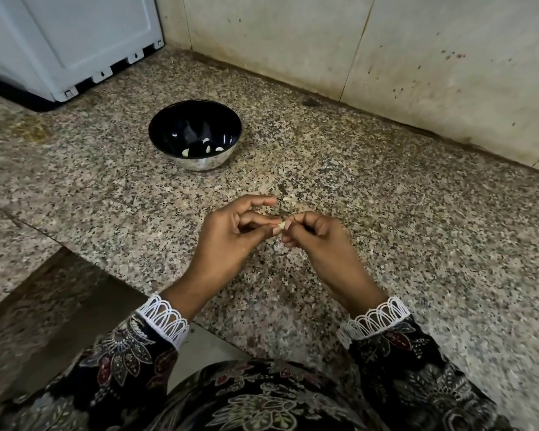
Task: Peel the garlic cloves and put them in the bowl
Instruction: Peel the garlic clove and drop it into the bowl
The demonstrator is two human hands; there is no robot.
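A small pale garlic clove [281, 225] is pinched between the fingertips of both hands above the speckled granite counter [417, 244]. My left hand [231, 234] holds it with thumb and curled fingers, index finger raised. My right hand [315, 234] pinches its other side. The dark steel bowl [168, 119] stands farther back and to the left, with several peeled cloves [206, 149] lying in its bottom. Bits of garlic skin [288, 199] lie on the counter just beyond my fingers.
A white appliance [75, 42] stands at the back left on the counter. A stained tiled wall [386, 57] runs along the back right. The counter's edge drops off at the lower left, near my patterned sleeves.
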